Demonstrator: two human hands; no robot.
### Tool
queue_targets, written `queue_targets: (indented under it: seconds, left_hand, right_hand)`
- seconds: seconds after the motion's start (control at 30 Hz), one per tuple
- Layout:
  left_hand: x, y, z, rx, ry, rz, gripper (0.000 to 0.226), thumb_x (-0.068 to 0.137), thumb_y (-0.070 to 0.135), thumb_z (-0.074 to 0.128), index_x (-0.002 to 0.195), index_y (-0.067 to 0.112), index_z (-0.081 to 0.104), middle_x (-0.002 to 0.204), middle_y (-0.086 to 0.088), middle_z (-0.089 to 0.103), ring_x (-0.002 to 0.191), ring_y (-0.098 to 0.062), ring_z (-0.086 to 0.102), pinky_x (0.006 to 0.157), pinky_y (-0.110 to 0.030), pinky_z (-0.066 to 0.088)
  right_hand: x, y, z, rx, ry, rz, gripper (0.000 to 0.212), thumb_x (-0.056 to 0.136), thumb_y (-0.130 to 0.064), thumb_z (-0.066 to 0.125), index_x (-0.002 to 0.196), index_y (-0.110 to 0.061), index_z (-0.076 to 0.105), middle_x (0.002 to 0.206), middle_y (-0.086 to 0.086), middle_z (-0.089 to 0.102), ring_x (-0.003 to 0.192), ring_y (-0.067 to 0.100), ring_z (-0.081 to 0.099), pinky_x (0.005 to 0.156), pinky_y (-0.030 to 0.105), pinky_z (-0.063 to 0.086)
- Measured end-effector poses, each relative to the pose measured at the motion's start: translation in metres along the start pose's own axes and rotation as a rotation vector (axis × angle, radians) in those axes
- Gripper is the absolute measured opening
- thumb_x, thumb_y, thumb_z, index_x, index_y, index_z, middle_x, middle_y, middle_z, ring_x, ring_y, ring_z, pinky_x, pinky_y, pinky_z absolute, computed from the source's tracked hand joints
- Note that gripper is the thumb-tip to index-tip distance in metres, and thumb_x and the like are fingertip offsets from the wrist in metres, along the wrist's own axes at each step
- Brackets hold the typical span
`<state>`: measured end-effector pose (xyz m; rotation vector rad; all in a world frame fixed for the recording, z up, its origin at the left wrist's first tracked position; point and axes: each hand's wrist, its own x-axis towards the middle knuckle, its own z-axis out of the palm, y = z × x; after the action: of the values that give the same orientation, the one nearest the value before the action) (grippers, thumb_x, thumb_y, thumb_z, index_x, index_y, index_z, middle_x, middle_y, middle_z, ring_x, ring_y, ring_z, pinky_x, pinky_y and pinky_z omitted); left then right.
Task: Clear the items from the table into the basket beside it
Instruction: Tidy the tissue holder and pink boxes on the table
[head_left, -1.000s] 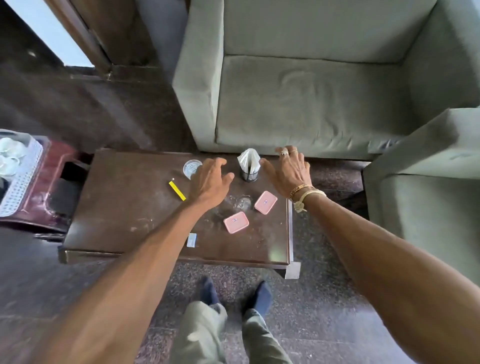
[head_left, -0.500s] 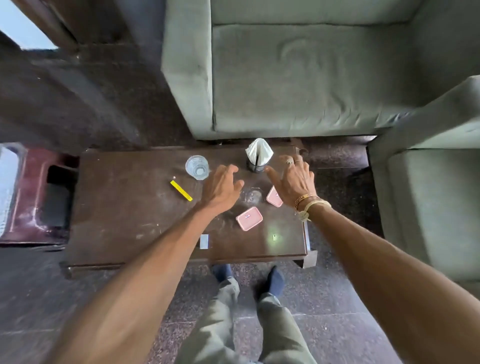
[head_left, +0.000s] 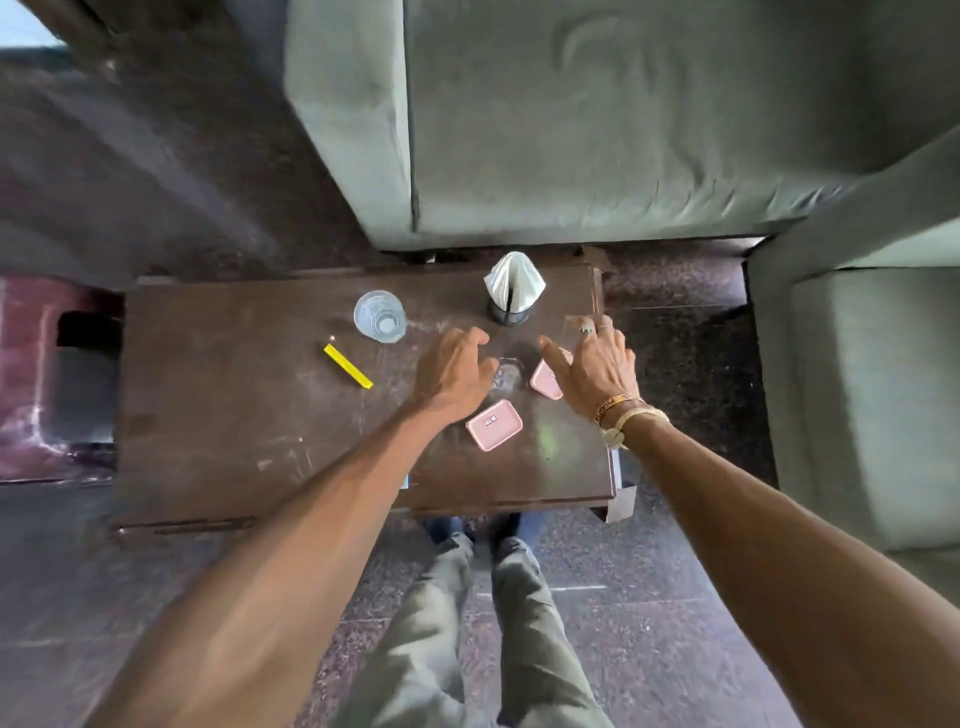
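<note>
Head cam: my left hand (head_left: 454, 371) & right hand (head_left: 592, 371) hover spread w/ relaxed fingers, holding nothing, over the scuffed dark wood table (head_left: 218, 415). Near pink case (head_left: 493, 425), a rounded rectangle w/ unreadable label, lies by my left wrist. Far pink case (head_left: 548, 382) sits partly under the right hand. Farther back: 1 clear cup (head_left: 380, 316), flat yellow strip (head_left: 348, 366), folded white napkins (head_left: 513, 283) in a dark holder.

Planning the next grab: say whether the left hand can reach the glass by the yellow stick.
Probably yes: the left hand, open, is close beside the glass, only bare tabletop between them.
</note>
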<state>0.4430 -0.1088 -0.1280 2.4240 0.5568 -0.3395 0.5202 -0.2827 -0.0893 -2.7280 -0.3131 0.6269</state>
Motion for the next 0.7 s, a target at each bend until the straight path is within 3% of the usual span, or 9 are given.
queue_targets:
  seconds: [0.5, 0.7]
  left_hand:
    - [-0.009, -0.015, 0.064, -0.055, -0.043, -0.215, 0.029, 0.094, 0.028, 0.057, 0.120, 0.017, 0.060, 0.122, -0.008, 0.061, 0.113, -0.029, 0.056, 0.095, -0.039, 0.046]
    - [-0.002, -0.050, 0.108, -0.221, -0.104, -0.380, 0.043, 0.094, 0.025, 0.060, 0.133, 0.012, 0.052, 0.132, -0.014, 0.058, 0.120, -0.030, 0.054, 0.103, -0.042, 0.043]
  right_hand:
    - [0.016, 0.041, 0.062, -0.018, -0.236, -0.052, 0.063, 0.095, -0.059, 0.044, 0.141, -0.017, 0.044, 0.144, 0.009, 0.042, 0.126, 0.033, 0.044, 0.102, 0.046, 0.038]
    - [0.029, 0.043, 0.110, 0.089, -0.331, 0.007, 0.044, 0.098, -0.042, 0.048, 0.131, -0.013, 0.053, 0.135, 0.012, 0.048, 0.119, 0.036, 0.050, 0.097, 0.045, 0.045]
